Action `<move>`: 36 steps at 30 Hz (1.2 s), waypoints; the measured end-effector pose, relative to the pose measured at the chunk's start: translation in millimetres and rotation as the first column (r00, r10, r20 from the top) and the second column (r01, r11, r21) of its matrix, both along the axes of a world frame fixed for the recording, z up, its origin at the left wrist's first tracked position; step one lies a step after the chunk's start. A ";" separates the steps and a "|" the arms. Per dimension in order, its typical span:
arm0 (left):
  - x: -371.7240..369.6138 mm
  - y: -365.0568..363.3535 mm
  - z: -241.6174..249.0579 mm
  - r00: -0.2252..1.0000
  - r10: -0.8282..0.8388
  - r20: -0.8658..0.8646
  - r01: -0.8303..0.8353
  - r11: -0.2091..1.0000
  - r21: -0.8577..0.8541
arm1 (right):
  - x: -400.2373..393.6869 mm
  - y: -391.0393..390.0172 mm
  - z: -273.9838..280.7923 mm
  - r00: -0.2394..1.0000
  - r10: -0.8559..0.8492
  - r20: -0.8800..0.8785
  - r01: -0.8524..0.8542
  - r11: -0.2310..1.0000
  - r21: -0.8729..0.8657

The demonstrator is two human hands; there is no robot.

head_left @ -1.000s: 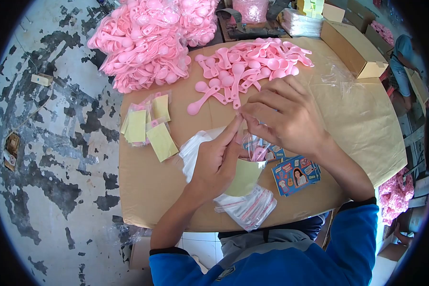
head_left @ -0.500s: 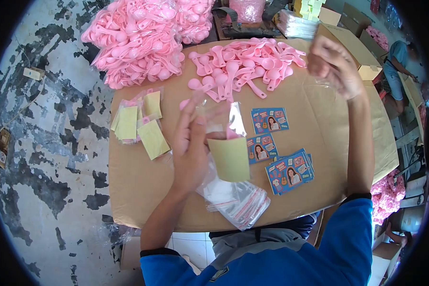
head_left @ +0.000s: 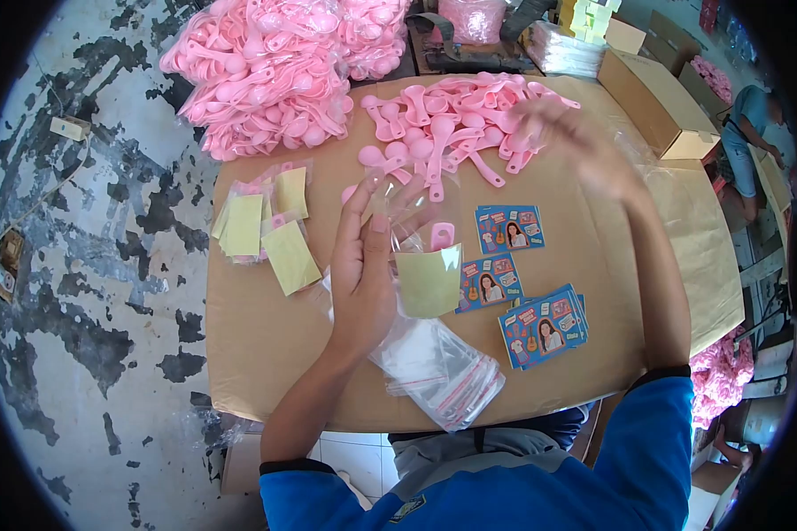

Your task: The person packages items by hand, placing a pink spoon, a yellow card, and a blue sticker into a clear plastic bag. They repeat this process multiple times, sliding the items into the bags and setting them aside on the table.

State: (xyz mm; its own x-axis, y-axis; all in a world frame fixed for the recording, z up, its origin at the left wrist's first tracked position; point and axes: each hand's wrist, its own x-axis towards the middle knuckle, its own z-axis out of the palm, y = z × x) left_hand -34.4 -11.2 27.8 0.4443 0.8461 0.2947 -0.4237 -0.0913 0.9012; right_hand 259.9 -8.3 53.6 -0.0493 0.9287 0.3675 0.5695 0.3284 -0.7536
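My left hand is closed on a clear plastic bag above the middle of the table. Inside the bag are a card with its pale yellow back showing and a pink spoon, whose handle end shows above the card. My right hand is over the right side of a loose pile of pink spoons; motion blurs its fingers. Below my left hand lies a stack of clear bags. Blue printed cards lie in small stacks to the right of the held bag.
Filled bags with yellow card backs lie at the table's left. Large bags of pink spoons stand at the back left. A cardboard box sits at the back right. Another person is at far right.
My right hand has moved left and down to the spoon pile. My left hand keeps the bag, which has tilted, with the card slightly higher and the spoon handle more visible.
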 end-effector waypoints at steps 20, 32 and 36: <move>-15.7 12.2 -14.4 0.993 -0.030 -0.118 0.027 0.999 -0.030 | -116.5 -24.2 -8.5 0.897 0.229 -0.379 -0.309 0.937 -0.165; -35.5 26.6 10.6 0.917 0.030 -0.399 0.092 0.954 0.285 | -101.0 -19.3 -21.0 0.839 0.336 -0.429 -0.345 0.937 0.060; -43.7 36.1 4.2 0.888 0.037 -0.458 0.193 0.875 0.445 | -94.4 -18.4 -18.0 0.871 0.461 -0.171 -0.414 0.875 0.251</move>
State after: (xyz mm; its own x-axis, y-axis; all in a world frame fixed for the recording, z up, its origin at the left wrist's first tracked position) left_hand -78.1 24.9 32.0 0.6808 0.6136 0.4000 -0.0189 -0.5312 0.8470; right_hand 165.6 -26.7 35.5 -0.3302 0.7356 0.5915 0.1596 0.6612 -0.7331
